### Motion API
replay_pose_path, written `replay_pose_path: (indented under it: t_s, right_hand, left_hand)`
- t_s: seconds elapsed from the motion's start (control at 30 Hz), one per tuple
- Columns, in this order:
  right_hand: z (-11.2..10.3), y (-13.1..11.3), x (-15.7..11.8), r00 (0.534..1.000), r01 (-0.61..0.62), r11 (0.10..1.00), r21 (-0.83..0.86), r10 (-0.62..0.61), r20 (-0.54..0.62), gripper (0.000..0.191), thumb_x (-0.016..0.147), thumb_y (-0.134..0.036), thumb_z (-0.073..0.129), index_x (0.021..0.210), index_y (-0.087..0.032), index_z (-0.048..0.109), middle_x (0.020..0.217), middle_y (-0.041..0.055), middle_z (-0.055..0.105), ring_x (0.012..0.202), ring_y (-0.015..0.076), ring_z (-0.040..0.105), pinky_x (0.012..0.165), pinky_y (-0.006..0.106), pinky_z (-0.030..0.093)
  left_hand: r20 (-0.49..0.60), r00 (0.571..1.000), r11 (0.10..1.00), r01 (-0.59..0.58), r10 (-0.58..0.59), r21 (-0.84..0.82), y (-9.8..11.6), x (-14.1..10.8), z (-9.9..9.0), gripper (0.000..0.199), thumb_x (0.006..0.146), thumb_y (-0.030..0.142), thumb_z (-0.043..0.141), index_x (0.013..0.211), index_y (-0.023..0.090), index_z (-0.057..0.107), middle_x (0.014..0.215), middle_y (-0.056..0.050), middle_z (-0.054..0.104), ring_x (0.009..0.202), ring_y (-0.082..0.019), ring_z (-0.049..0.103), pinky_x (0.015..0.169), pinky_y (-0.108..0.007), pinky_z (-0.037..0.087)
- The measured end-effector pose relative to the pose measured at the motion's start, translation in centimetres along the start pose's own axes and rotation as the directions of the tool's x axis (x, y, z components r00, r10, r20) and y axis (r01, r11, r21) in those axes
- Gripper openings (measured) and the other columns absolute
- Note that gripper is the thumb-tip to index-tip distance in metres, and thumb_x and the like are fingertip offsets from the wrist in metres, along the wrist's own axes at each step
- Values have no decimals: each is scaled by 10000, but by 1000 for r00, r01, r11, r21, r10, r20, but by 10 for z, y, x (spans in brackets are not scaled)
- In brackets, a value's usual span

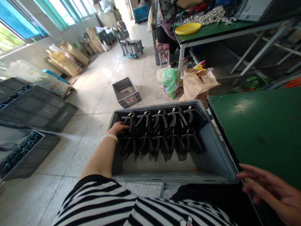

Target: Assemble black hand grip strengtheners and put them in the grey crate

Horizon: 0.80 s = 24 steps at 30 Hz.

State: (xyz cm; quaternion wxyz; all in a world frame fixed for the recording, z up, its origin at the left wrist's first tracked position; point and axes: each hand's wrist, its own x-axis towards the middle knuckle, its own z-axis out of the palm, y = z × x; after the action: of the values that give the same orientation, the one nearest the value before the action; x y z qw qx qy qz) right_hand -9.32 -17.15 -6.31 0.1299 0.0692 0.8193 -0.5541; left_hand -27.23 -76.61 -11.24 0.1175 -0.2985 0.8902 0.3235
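left hand point(117, 128): fingers pressed together over end black grip point(130, 121), hold unclear | grips: two rows in grey crate point(174, 179), centre of frame | right hand point(270, 188): fingers loosely spread, at edge of green table point(263, 125), lower right

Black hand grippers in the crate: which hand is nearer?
Left. The left hand touches the end black hand gripper; the right hand is far to its right, past the grey crate, at the green tabletop.
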Motion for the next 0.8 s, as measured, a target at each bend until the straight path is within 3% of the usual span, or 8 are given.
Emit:
replay_pose_path:
  t_s: [0.13,0.23,0.4,0.57,0.8]
  right_hand:
    - [-2,11,0,1000,-3,1000,2,3,16,474,711,-439,598,1165,-338,507,1028,37,612,723,219,598,488,266,527]
    - [-2,11,0,1000,-13,1000,10,13,9,478,696,-441,612,1153,-335,520,1028,37,615,725,220,601,492,265,528]
    - [1,-5,1,1000,-8,1000,11,8,-12,493,645,-459,643,1112,-331,551,963,37,639,674,219,610,474,274,532]
    - [1,-6,2,999,-38,999,2,38,-15,511,638,-457,652,1121,-335,538,966,42,641,685,229,619,486,283,540]
    - [-3,4,1,1000,-9,1000,10,9,4,511,658,-449,639,1142,-327,526,1004,59,626,702,244,615,481,293,536]
  left_hand:
    - [-178,983,992,-70,51,-104,-27,-23,9,684,581,235,741,1205,162,470,1036,-75,645,909,-184,622,767,-249,509]
    - [-300,954,987,-46,-3,-154,-46,-35,32,658,650,236,692,1236,143,408,1112,-113,606,989,-191,595,821,-274,492]
    - [-342,938,984,-13,-49,-179,-58,-38,63,627,677,265,671,1228,160,389,1143,-116,592,1002,-181,591,840,-279,479]
    - [-353,933,992,36,-77,-120,-55,-30,56,606,569,352,740,1082,124,513,1051,-135,629,1000,-253,585,846,-339,469]
    - [-314,948,995,22,-52,-100,-52,-23,48,532,601,338,715,1047,103,544,1009,-122,648,920,-214,619,782,-279,490]
